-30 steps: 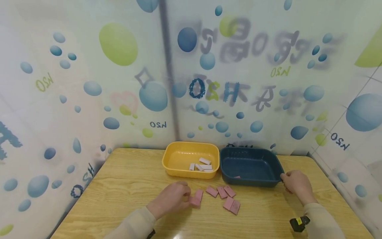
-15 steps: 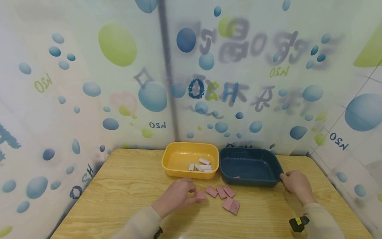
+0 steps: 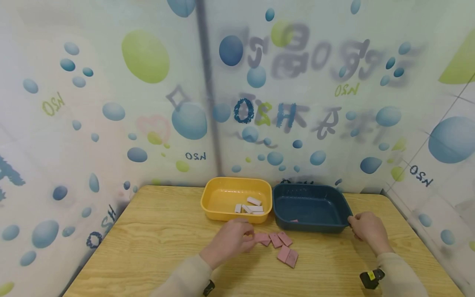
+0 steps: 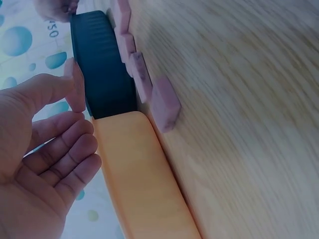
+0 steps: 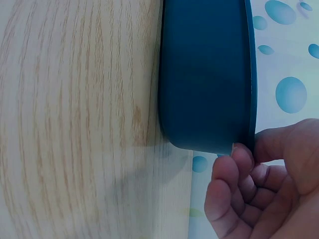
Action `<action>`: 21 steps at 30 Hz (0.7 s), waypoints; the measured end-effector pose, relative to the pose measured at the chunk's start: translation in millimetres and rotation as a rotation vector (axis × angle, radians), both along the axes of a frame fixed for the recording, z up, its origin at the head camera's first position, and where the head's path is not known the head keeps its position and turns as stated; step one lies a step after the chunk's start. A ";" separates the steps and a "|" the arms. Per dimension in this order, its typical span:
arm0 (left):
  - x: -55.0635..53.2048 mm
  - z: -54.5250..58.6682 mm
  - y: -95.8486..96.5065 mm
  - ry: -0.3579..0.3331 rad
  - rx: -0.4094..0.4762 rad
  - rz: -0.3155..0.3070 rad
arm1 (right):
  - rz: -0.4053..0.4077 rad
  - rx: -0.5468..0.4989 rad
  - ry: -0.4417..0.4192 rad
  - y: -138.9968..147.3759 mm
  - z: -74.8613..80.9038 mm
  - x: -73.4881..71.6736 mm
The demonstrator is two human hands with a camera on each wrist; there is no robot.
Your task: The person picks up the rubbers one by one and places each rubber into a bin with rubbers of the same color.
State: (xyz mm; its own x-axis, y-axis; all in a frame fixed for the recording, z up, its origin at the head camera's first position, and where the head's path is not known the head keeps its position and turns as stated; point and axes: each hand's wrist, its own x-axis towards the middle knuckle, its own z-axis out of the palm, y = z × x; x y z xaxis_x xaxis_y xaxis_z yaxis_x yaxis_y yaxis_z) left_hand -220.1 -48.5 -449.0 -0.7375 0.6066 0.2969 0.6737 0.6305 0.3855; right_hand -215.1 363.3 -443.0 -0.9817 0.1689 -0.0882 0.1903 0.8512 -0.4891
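My left hand (image 3: 229, 240) is over the table in front of the yellow tray (image 3: 213, 214). Between its thumb and index finger it pinches a flat pink block (image 4: 75, 89), while the other fingers lie loosely curled. In the head view the held block overlaps a pink block lying on the table (image 4: 166, 104). Several more pink blocks (image 3: 276, 240) lie just right of it, before the dark blue tray (image 3: 311, 227). My right hand (image 3: 370, 232) grips that tray's right front corner by the rim, thumb and fingertips on either side (image 5: 279, 184).
Several white blocks (image 3: 254, 201) lie in the right part of the yellow tray. A bit of a pink piece (image 3: 294, 220) shows inside the blue tray. Both trays stand side by side at the back of the wooden table (image 3: 159, 231), close to a patterned wall (image 3: 159, 103).
My left hand has moved right and slightly up with pink block in its fingers. The two pink pieces near it earlier no longer lie at that spot. My right hand stays on the rim.
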 end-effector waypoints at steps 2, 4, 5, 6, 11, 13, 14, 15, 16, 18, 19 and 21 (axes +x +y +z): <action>-0.5 0.5 3.1 0.003 0.008 0.005 | 0.001 0.000 0.000 -0.1 0.2 0.1; -1.0 1.1 5.9 0.009 0.015 0.011 | 0.001 -0.001 -0.001 -0.3 0.4 0.3; -1.2 1.8 7.5 0.007 0.018 0.014 | 0.001 -0.002 0.000 -0.4 0.5 0.5; -1.5 2.1 9.0 0.008 0.024 0.015 | 0.001 -0.002 0.000 -0.6 0.6 0.6; -3.5 2.1 17.3 0.021 0.022 0.042 | 0.002 0.000 0.001 -1.1 1.0 1.0; -4.9 1.4 20.3 0.024 0.020 0.051 | 0.002 0.003 0.000 -1.0 0.9 1.0; -5.4 1.7 21.7 0.022 0.021 0.053 | 0.003 0.005 -0.001 -0.9 0.6 0.9; -6.1 2.0 23.1 0.020 0.019 0.057 | 0.004 0.007 -0.001 -0.9 0.5 0.9; -6.4 2.6 24.4 0.019 0.017 0.060 | 0.003 0.007 -0.001 -0.8 0.4 0.8; -7.2 3.3 27.1 0.026 0.014 0.066 | 0.002 0.005 -0.002 -0.8 0.2 0.7; -7.4 3.8 28.5 0.032 0.016 0.067 | 0.002 0.005 -0.003 -0.8 0.2 0.7; -8.2 3.5 31.2 0.044 0.018 0.072 | -0.002 0.001 -0.002 -0.9 0.3 0.8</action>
